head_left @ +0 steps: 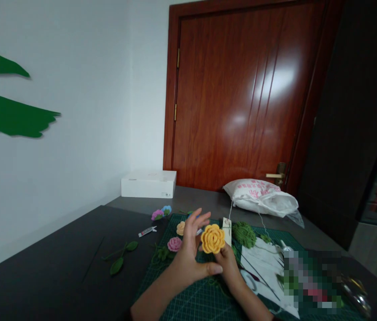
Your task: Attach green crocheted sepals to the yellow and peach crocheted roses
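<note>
A yellow crocheted flower (pixel 213 239) with layered petals faces me above the cutting mat. My right hand (pixel 228 263) is closed behind and below it, where the flower hides part of the fingers. Beside the flower on its left, my left hand (pixel 190 256) has its fingers stretched up and its thumb apart, holding nothing that I can see. Just left of that hand lie a pink crocheted flower (pixel 174 244) and a peach one (pixel 180 228). Behind the right hand is a pale card strip (pixel 227 231), with a ball of green yarn (pixel 244 234) next to it.
Crocheted leaves (pixel 117 266), a small glue tube (pixel 147 231) and purple and blue flowers (pixel 157 215) lie left of the green cutting mat (pixel 188 301). White paper (pixel 265 263) lies on the right. A white box (pixel 148 184) and plastic bag (pixel 258 195) stand at the back.
</note>
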### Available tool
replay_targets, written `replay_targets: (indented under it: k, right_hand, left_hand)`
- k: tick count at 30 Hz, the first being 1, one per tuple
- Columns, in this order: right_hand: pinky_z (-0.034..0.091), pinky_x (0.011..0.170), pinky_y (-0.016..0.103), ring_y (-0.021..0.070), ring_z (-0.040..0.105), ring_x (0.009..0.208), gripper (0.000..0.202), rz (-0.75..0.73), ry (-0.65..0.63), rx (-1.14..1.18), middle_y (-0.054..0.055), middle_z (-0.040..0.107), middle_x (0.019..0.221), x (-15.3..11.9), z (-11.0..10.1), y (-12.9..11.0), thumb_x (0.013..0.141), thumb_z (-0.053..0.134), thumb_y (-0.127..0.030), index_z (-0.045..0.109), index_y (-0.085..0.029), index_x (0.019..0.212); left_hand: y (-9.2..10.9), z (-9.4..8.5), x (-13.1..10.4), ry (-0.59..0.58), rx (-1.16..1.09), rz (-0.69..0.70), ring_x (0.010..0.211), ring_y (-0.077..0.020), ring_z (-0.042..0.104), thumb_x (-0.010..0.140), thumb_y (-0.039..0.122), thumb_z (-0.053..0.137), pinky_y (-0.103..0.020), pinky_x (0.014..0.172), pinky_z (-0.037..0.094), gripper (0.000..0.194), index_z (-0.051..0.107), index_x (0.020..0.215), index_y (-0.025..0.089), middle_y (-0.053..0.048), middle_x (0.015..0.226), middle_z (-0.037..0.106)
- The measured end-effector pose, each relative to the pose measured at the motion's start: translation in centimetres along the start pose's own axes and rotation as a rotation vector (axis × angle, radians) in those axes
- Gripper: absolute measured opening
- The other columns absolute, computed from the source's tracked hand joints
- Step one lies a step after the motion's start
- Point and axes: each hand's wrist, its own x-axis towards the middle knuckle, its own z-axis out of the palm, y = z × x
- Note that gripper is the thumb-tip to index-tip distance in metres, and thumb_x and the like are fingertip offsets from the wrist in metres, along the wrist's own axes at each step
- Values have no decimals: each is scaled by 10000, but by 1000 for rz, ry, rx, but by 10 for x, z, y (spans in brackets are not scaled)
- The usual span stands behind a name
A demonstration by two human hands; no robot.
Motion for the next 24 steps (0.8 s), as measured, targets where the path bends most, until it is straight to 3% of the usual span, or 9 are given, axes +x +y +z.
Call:
replay_targets:
  k: [2,4,8,12,15,17,20,22,24]
  right_hand:
    - [544,838,392,256,688,855,258,-4,-17,23,87,751,914,-1,2,0,851,570,-401,732,-206,896]
    - [547,831,392,254,686,838,271,-5,-34,41,82,750,885,-2,4,-2,847,570,-421,737,-209,874]
    - [565,717,363,234,667,718,273,17,-60,56,56,724,729,-5,8,-5,845,568,-411,732,-196,805]
    - [557,656,319,204,635,618,254,26,-79,59,12,657,579,-7,9,-4,819,588,-396,711,-194,726]
    - [558,721,336,223,660,702,223,11,-76,63,33,700,679,-6,7,0,776,629,-400,722,-198,759]
    - [556,770,359,235,673,767,230,6,-59,66,59,732,801,-4,6,2,795,619,-391,735,-199,848]
    - [558,791,382,235,677,783,241,7,-34,66,68,744,861,-2,5,5,839,590,-381,734,-207,924]
    - [561,790,393,241,678,777,231,5,-32,61,66,746,842,-2,4,6,830,612,-393,741,-211,891]
    - [562,799,402,252,687,803,227,4,-40,58,74,751,861,-2,4,7,821,627,-396,748,-212,875]
  left_hand:
    - [-3,-2,4,32,-2,-52,1162,-302,556,525,327,923,-395,954,459,1094,314,1432,273,-168,1400,494]
    - [-4,-1,5,-1,63,-95,957,-252,626,550,282,903,-350,856,487,832,506,1279,221,-120,1172,636]
    - [-3,4,1,15,266,-94,760,-192,581,513,180,892,-275,703,462,439,618,856,175,-21,813,629]
    - [-3,7,-5,103,223,-106,663,-163,550,527,208,901,-255,630,443,436,535,762,194,14,719,588]
    - [-2,7,-4,90,122,-87,732,-201,606,527,287,923,-288,692,477,479,543,805,197,-24,781,642]
    - [0,7,-3,22,33,-67,921,-274,638,477,347,947,-353,833,491,677,573,1022,200,-99,988,686]
    - [1,5,-2,-36,-13,-41,1191,-349,550,408,380,966,-440,1026,405,1134,408,1381,221,-185,1292,599]
    - [1,5,-2,-27,28,-54,1153,-343,581,459,387,950,-435,1004,426,1037,468,1360,212,-174,1247,635]
    - [2,5,-2,11,116,-77,1000,-314,651,544,375,916,-408,919,479,672,649,1132,188,-132,1064,711]
